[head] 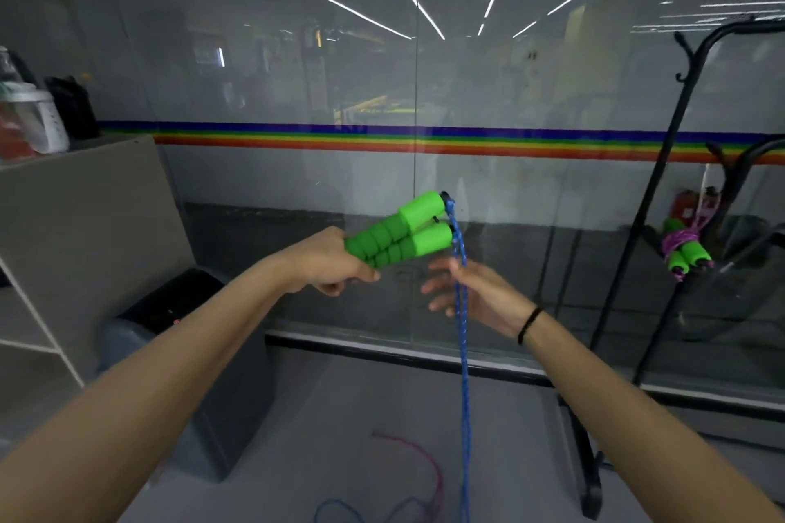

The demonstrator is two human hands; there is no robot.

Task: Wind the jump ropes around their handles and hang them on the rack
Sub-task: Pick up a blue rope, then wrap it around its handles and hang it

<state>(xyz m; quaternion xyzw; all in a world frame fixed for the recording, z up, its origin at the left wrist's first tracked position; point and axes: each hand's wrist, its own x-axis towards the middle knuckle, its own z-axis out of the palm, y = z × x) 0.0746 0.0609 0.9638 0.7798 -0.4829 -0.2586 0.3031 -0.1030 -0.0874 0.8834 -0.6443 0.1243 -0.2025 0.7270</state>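
The left hand [327, 263] grips green handles [399, 231]; right hand [475, 293], fingers spread, touches blue rope [465, 374].

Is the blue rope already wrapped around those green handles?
No, the blue rope hangs straight down from the ends of the green handles, with no turns around them.

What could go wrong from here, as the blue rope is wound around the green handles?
The right hand is open and the blue rope only runs past it, so the first turns may come out slack. The rope's lower part seems to lie near a pink rope on the floor; pulling it up might tangle both.
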